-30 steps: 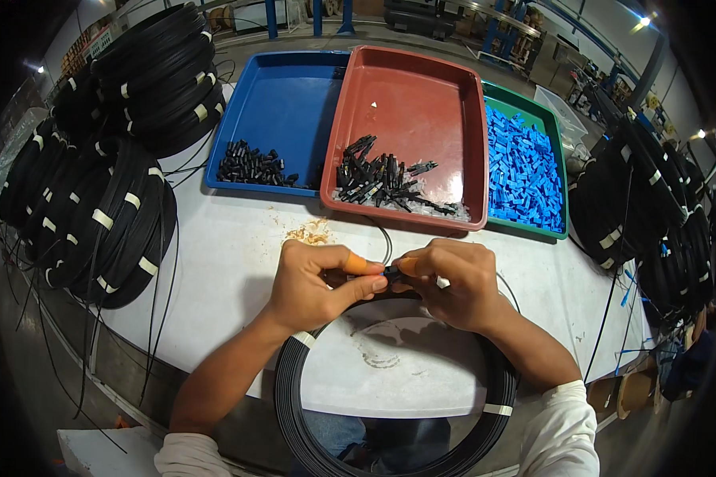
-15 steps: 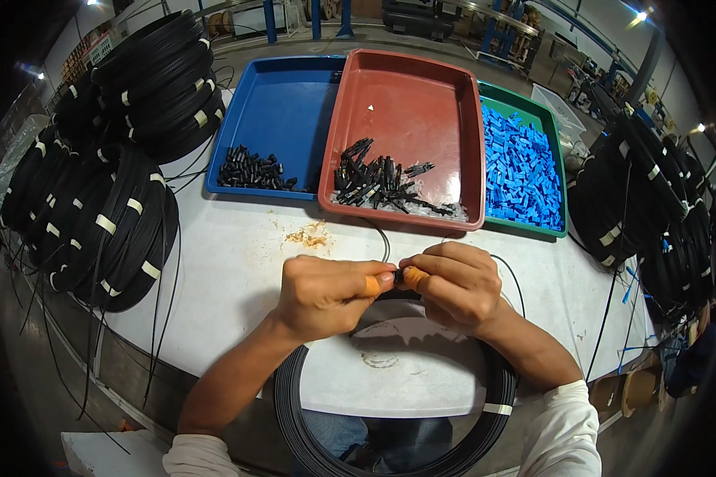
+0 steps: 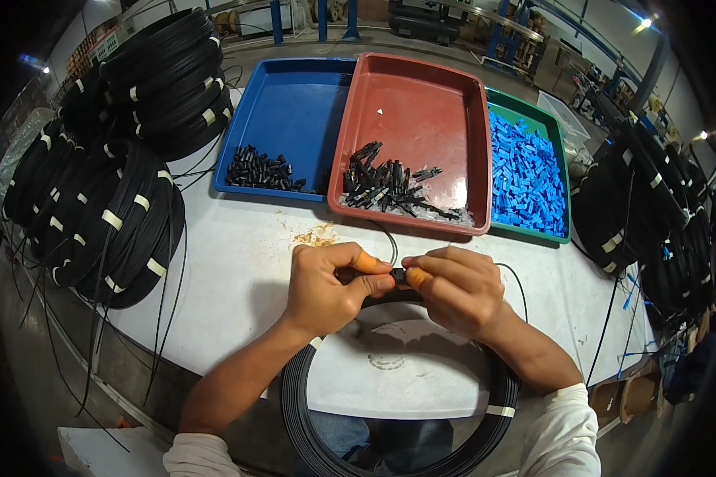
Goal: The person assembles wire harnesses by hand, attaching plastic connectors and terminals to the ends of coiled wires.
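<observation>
Our left hand, right hand pinch small black part over far side of cable coil. Coil banded; part not yet released, fit unclear. Beyond, on bench: black pieces left in blue tray, red tray; blue pieces in green tray.

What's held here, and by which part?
A small black piece, pinched at its left end by the left hand and at its right by the right hand.

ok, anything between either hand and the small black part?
Nothing visible: the left hand and right hand both pinch the small black part. The black cable coil sits nearer the body, not between.
</observation>
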Demonstrator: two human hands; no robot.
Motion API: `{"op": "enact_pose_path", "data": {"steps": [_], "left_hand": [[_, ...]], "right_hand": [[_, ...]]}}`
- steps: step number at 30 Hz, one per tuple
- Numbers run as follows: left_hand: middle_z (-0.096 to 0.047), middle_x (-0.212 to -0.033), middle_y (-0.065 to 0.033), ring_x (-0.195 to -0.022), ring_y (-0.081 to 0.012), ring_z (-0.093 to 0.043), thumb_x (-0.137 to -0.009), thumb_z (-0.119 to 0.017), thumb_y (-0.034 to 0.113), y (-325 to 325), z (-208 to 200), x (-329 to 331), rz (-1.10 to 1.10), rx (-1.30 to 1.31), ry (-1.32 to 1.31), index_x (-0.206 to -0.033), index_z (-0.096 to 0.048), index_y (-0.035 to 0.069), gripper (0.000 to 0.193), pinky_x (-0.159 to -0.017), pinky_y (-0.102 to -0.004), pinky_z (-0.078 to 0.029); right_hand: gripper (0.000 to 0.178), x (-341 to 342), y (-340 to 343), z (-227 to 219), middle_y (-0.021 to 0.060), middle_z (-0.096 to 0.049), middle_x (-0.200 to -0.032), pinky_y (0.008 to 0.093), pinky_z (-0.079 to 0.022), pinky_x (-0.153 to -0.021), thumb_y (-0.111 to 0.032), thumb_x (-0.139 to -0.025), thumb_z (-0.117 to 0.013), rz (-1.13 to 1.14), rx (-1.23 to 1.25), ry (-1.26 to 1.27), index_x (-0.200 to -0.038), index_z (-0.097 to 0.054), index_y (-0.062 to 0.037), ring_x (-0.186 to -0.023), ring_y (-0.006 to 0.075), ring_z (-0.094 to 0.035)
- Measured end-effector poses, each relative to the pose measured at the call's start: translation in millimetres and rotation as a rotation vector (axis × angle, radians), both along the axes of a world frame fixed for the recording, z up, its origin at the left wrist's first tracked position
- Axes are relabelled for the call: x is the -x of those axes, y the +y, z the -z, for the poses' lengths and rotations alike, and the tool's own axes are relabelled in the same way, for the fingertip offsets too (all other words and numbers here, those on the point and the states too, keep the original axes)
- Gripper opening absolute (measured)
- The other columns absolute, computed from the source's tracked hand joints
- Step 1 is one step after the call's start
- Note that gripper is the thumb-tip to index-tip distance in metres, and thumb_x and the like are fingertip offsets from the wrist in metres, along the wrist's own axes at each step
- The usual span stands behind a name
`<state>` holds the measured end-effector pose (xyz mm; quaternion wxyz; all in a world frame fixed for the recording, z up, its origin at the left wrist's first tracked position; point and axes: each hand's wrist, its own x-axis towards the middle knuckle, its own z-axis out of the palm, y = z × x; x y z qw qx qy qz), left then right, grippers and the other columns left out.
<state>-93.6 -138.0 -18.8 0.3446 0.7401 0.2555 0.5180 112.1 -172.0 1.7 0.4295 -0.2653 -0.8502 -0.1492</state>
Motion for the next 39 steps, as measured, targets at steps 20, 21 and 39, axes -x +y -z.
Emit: {"op": "enact_pose_path", "data": {"steps": [20,21,39], "left_hand": [[-0.072,-0.072,-0.0127,-0.063,-0.0183,-0.072,-0.072,-0.073,-0.011,1,0,-3,0.179,0.635,-0.085,-0.077,-0.069,-0.003,0.009,-0.059,-0.0258,-0.058],[-0.072,-0.071,-0.0126,-0.063,-0.0183,-0.072,-0.070,-0.072,-0.013,-2,1,-4,0.145,0.566,-0.072,-0.076,-0.069,-0.003,0.011,-0.059,-0.0254,-0.058],[-0.073,-0.077,-0.0180,-0.067,-0.0207,-0.073,-0.070,-0.071,-0.014,-2,-1,-7,-0.037,0.206,0.048,-0.073,-0.068,-0.007,0.009,-0.061,-0.0273,-0.057]], "right_hand": [[0.016,0,2,3,0.0164,-0.067,-0.085,0.0320,-0.053,-0.052,-0.003,-0.065,-0.071,-0.068,-0.097,-0.147,-0.074,-0.059,0.0021,-0.067,0.0202,-0.062],[0.016,0,0,3,0.0159,-0.066,-0.084,0.0319,-0.052,-0.052,-0.002,-0.064,-0.070,-0.035,-0.073,-0.138,-0.075,-0.060,0.0020,-0.066,0.0199,-0.061],[0.024,5,-4,-1,0.0099,-0.070,-0.076,0.0332,-0.053,-0.052,0.011,-0.060,-0.072,0.068,0.085,-0.035,-0.080,-0.065,-0.0004,-0.064,0.0227,-0.067]]}}
